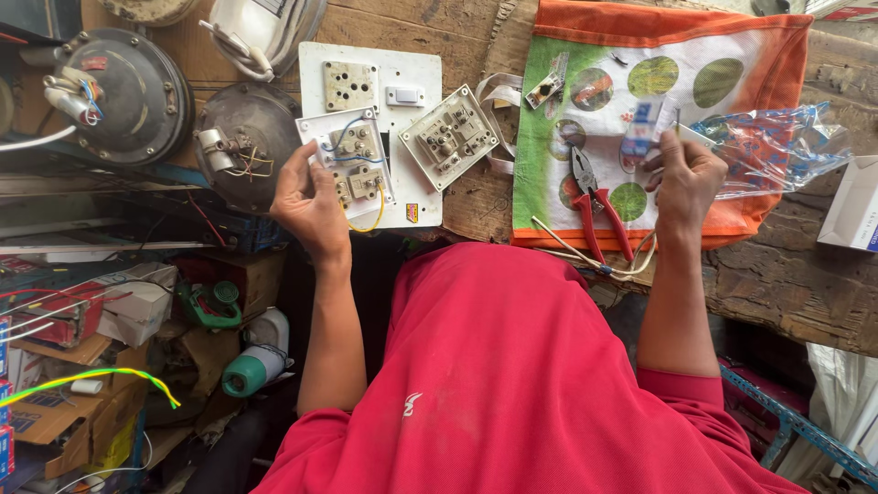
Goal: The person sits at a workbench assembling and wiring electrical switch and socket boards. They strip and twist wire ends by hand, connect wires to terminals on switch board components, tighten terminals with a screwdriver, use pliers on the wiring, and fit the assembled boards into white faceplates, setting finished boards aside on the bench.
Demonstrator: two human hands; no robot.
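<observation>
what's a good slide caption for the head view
Left hand holds a wired switch plate; right hand pinches a small packet above red pliers.

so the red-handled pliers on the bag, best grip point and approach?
Probably the two red handles of the pliers, from above and from the near edge of the bag. They lie flat, dark jaws pointing away from the person and handles splayed toward the person, so a hand can close around both. The right hand is nearest; a white cord crosses near the handle tips.
</observation>
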